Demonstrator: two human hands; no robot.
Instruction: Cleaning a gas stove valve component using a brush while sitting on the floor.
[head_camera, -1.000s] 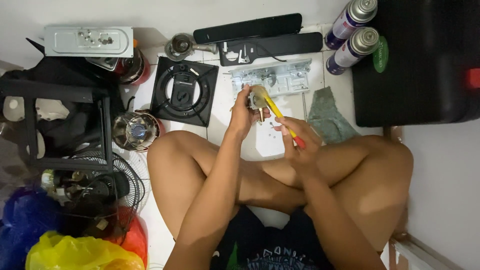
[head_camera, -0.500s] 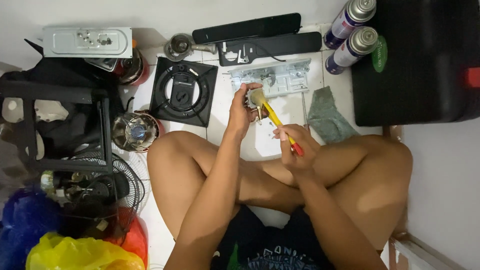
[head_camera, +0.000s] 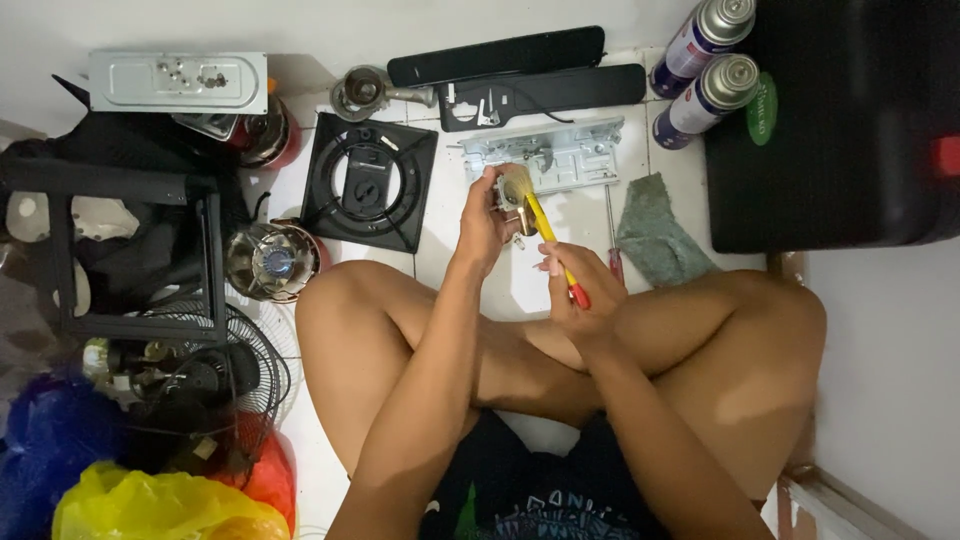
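I sit cross-legged on a white tiled floor. My left hand (head_camera: 484, 222) grips a small brass-coloured metal part (head_camera: 519, 203) raised above my knees. My right hand (head_camera: 578, 287) holds a brush with a yellow and red handle (head_camera: 556, 256); its bristles rest against the metal part. Just beyond both hands lies a grey metal plate with fittings (head_camera: 556, 155).
A black square burner grate (head_camera: 368, 186) lies left of the hands, a grey rag (head_camera: 655, 232) and a screwdriver (head_camera: 612, 238) to the right. Two spray cans (head_camera: 708, 68), a black case (head_camera: 840, 120), black panels (head_camera: 500, 58), a fan guard (head_camera: 255, 370) and plastic bags (head_camera: 160, 505) surround me.
The brush tip has shifted a little across the metal part, and my right hand has moved slightly down and right. My left hand stays in place.
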